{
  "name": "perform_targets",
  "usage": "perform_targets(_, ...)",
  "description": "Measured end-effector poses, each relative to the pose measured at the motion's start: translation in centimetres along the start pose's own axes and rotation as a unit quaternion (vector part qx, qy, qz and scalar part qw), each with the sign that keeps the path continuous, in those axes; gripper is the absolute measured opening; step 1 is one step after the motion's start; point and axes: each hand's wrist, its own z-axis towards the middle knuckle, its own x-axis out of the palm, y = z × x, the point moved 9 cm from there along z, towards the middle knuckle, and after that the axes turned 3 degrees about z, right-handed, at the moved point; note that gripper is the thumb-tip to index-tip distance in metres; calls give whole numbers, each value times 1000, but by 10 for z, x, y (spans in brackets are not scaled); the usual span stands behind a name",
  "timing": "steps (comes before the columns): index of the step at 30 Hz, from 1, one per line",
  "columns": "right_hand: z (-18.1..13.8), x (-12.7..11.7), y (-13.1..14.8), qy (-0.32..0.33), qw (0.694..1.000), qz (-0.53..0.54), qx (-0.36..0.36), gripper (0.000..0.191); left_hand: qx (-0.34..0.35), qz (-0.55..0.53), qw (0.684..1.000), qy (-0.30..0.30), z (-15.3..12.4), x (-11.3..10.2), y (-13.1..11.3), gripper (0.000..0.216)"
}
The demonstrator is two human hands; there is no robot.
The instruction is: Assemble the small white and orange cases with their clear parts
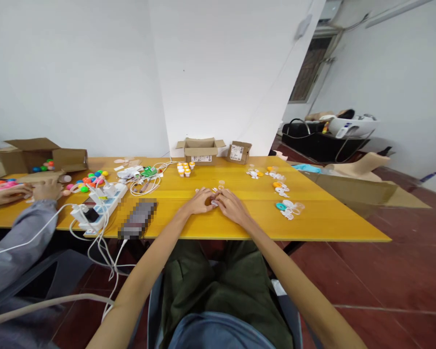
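Note:
My left hand [200, 202] and my right hand [231, 206] rest together on the yellow table [312, 223], fingertips meeting over a tiny pale piece [214, 203] that I cannot make out. Both hands have their fingers curled in a pinch. Small clear and white parts [218, 187] lie just beyond my fingers. A group of small orange-and-white containers [185, 168] stands farther back.
An open cardboard box [200, 150] and a smaller one [239, 151] sit at the far edge. Colourful small parts [281, 194] lie to the right. A power strip [100, 207] with white cables and a dark device [138, 219] lie left. Another person's hands [25, 192] work at far left.

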Motion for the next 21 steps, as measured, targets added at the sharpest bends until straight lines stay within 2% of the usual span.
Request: perform_targets(21,0,1,-2,-1,1000,12,6,17,-9,3,1000,-1,0,0,1,15)
